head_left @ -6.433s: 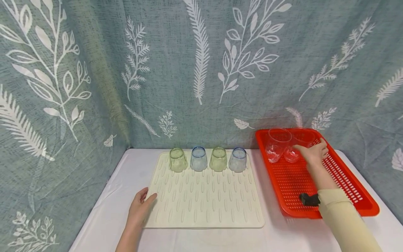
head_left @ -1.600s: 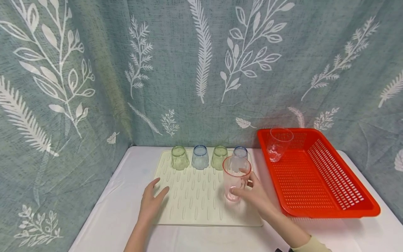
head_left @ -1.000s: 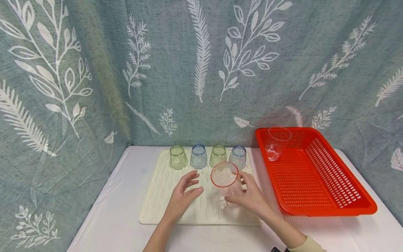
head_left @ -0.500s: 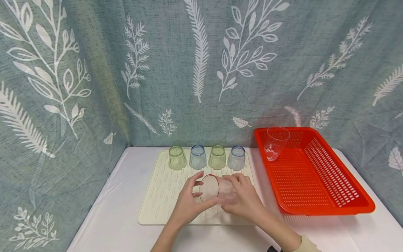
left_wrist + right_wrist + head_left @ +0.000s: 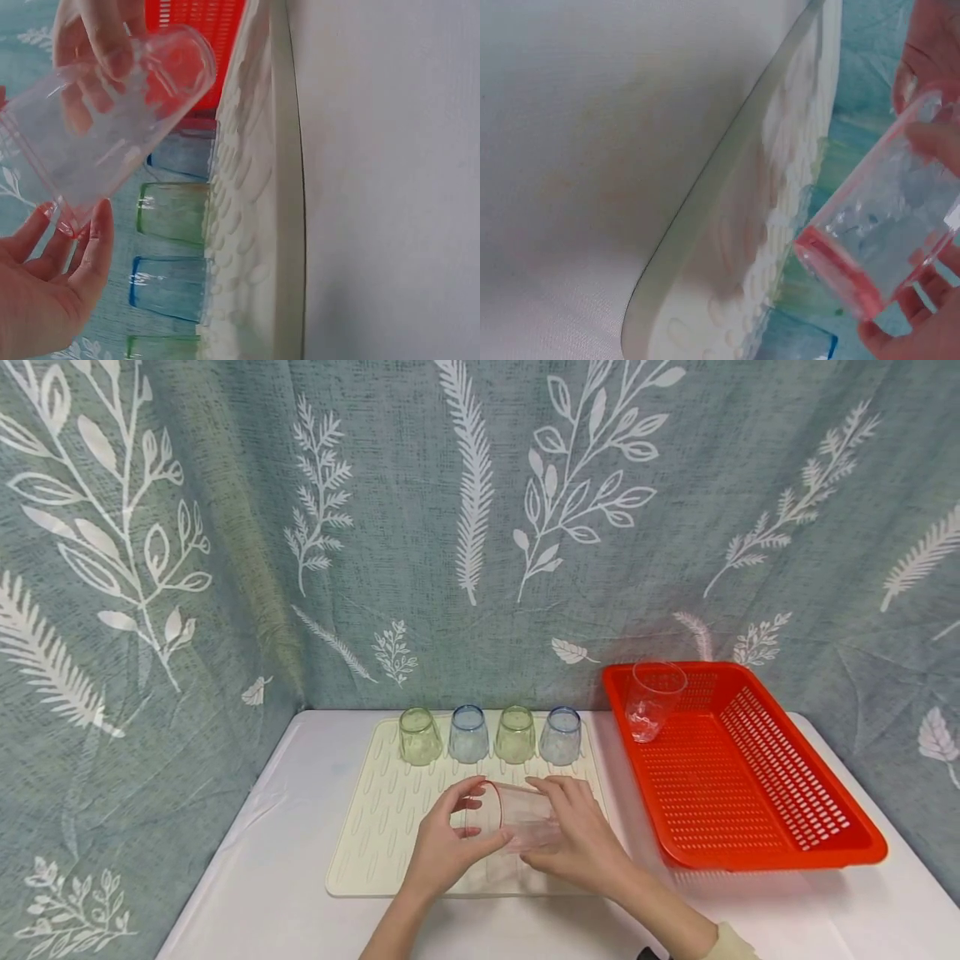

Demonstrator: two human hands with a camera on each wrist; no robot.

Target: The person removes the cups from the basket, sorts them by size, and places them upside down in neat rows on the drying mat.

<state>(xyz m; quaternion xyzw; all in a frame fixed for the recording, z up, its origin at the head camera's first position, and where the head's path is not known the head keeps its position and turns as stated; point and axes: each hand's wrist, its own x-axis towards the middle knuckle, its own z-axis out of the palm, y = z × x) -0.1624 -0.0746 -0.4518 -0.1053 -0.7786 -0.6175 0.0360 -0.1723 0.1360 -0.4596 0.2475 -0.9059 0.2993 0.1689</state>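
Note:
A clear drinking glass with a red rim (image 5: 525,814) lies tipped on its side in the air over the cream drying mat (image 5: 367,839). Its mouth faces left and its base faces right. My right hand (image 5: 581,839) grips it near the base, thumb below and fingers over the top. My left hand (image 5: 448,839) holds the rim end between curled fingers and thumb. In the left wrist view, the left fingertips (image 5: 97,217) are at the rim, and the glass (image 5: 112,127) hangs clear of the mat.
Upside-down tumblers stand in a row along the mat's back edge: green (image 5: 419,739), blue (image 5: 468,737), green (image 5: 515,737), blue (image 5: 561,739). On the right, a red plastic basket (image 5: 772,858) holds another clear glass (image 5: 651,706). A patterned curtain (image 5: 390,527) hangs behind the table.
My right hand has brought one glass from the basket to above the mat, then turned it from upright onto its side. The left hand has moved right and taken its rim.

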